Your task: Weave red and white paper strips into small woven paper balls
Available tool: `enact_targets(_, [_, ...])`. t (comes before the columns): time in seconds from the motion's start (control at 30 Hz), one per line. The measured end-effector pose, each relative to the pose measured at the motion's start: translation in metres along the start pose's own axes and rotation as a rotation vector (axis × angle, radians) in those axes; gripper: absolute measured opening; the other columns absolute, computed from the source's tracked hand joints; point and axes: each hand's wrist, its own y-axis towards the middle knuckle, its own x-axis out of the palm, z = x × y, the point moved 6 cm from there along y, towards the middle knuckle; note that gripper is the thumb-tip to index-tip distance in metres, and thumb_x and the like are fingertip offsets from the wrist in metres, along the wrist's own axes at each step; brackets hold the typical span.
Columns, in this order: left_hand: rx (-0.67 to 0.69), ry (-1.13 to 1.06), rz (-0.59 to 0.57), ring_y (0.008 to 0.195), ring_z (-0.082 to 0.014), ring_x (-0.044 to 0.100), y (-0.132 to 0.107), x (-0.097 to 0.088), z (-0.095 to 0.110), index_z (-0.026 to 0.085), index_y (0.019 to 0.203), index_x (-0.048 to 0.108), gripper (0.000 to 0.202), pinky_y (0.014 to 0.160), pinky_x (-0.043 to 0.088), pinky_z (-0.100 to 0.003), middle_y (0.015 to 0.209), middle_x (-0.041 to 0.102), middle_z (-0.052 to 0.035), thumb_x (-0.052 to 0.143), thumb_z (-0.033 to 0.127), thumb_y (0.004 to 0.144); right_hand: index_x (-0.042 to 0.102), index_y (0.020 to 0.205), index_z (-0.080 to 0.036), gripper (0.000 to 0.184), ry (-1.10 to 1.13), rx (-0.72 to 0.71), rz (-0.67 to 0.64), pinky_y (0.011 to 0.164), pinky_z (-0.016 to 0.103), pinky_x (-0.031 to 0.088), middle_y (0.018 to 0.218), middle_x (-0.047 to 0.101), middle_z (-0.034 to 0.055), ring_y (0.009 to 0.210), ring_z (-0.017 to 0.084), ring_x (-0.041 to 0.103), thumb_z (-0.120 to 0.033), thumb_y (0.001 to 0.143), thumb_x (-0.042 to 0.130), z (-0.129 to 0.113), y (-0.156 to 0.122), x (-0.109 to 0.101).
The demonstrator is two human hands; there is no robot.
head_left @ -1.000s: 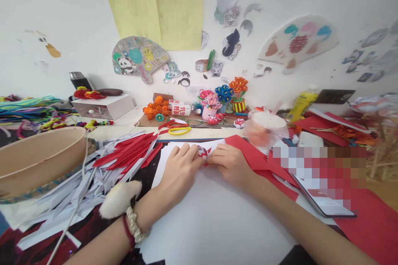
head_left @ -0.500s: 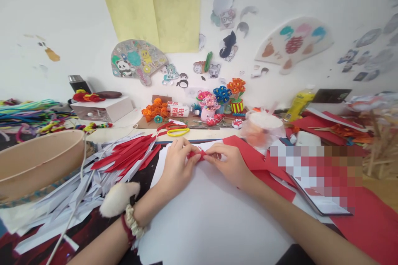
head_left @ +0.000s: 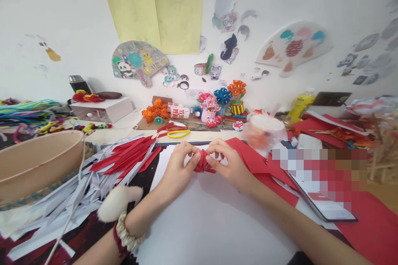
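Note:
A small folded red paper piece (head_left: 203,162) is held up between both hands above the far part of a stack of white paper (head_left: 214,219). My left hand (head_left: 182,161) pinches its left side between thumb and fingers. My right hand (head_left: 226,163) pinches the right side the same way. Pointed red folds show between and below the fingertips; parts of the piece are hidden behind the fingers. Red paper sheets (head_left: 248,155) lie just beyond my right hand. Red paper strips (head_left: 130,153) lie left of my left hand.
A tan basin (head_left: 40,161) stands at the left beside white paper strips (head_left: 59,198) and a white cable. Yellow-handled scissors (head_left: 178,133) lie behind my hands. At the right are a tablet (head_left: 338,211), a lidded cup (head_left: 267,126) and a yellow bottle (head_left: 298,105). Paper-like flowers (head_left: 222,96) stand by the wall.
The red paper piece now shows taller and wider between my hands, with pointed folds visible. Both hands have shifted their grip around it, and the view has moved slightly.

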Motion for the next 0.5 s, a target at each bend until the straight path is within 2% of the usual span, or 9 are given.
enact_targets(0.17, [-0.059, 0.026, 0.046, 0.076, -0.0174, 0.054, 0.0, -0.005, -0.001, 0.018, 0.075, 0.06, 0.026, 0.066, 0.044, -0.03, 0.078, 0.061, -0.003, 0.046, 0.029, 0.094, 0.068, 0.075, -0.021, 0.015, -0.082, 0.106, 0.09, 0.064, 0.028, 0.045, 0.083, 0.053, 0.0021, 0.078, 0.017, 0.055, -0.035, 0.082, 0.067, 0.0, -0.002, -0.002])
enact_targets(0.33, [-0.048, 0.008, 0.057, 0.076, -0.0168, 0.054, -0.001, -0.002, 0.005, 0.018, 0.074, 0.062, 0.024, 0.067, 0.043, -0.03, 0.077, 0.061, -0.0024, 0.048, 0.028, 0.092, 0.068, 0.07, -0.02, 0.017, -0.09, 0.127, 0.149, 0.062, 0.029, 0.046, 0.083, 0.055, 0.0033, 0.075, 0.017, 0.055, -0.031, 0.083, 0.066, 0.002, -0.006, -0.002])
enact_targets(0.5, [-0.058, -0.039, 0.04, 0.078, -0.0173, 0.052, 0.0, 0.005, 0.004, 0.018, 0.076, 0.062, 0.023, 0.072, 0.042, -0.03, 0.077, 0.058, -0.0025, 0.049, 0.029, 0.091, 0.066, 0.073, -0.018, 0.014, -0.045, 0.233, 0.149, 0.062, 0.03, 0.046, 0.086, 0.054, 0.0047, 0.07, 0.016, 0.054, -0.027, 0.083, 0.062, 0.016, -0.012, 0.003])
